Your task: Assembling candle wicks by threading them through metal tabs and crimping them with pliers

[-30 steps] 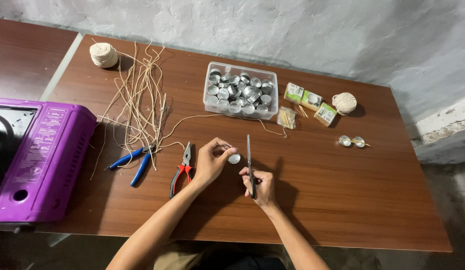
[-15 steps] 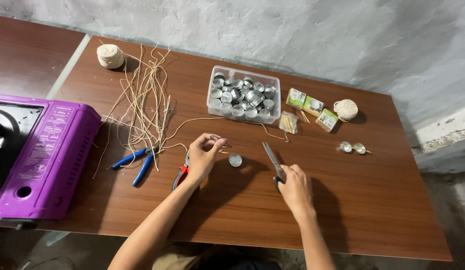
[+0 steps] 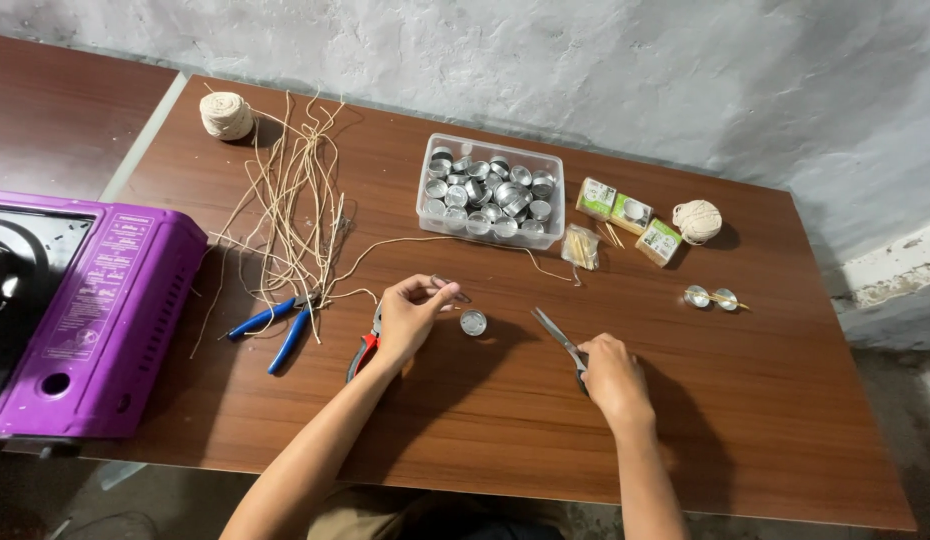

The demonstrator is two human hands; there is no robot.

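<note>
My left hand (image 3: pixel 410 318) is raised a little above the wooden table (image 3: pixel 765 420), with finger and thumb pinched on a short piece of string (image 3: pixel 451 290). A small round metal cup (image 3: pixel 473 322) sits on the table just right of that hand. My right hand (image 3: pixel 612 380) rests on the table and grips the handles of a pair of scissors (image 3: pixel 555 334), whose blades point up and to the left. Red-handled pliers (image 3: pixel 363 352) lie partly under my left hand.
A clear tub (image 3: pixel 491 191) holds several metal cups. Loose strings (image 3: pixel 297 205), a twine ball (image 3: pixel 226 115) and blue-handled pliers (image 3: pixel 281 324) lie at the left. A purple gas stove (image 3: pixel 95 320) stands at the far left. Small green boxes (image 3: pixel 627 214), another twine ball (image 3: pixel 697 221) and two cups (image 3: pixel 711 298) sit at the right.
My right hand with the scissors has moved right, away from my left hand, and the blades have tilted left. The left hand has lifted, still pinching the string.
</note>
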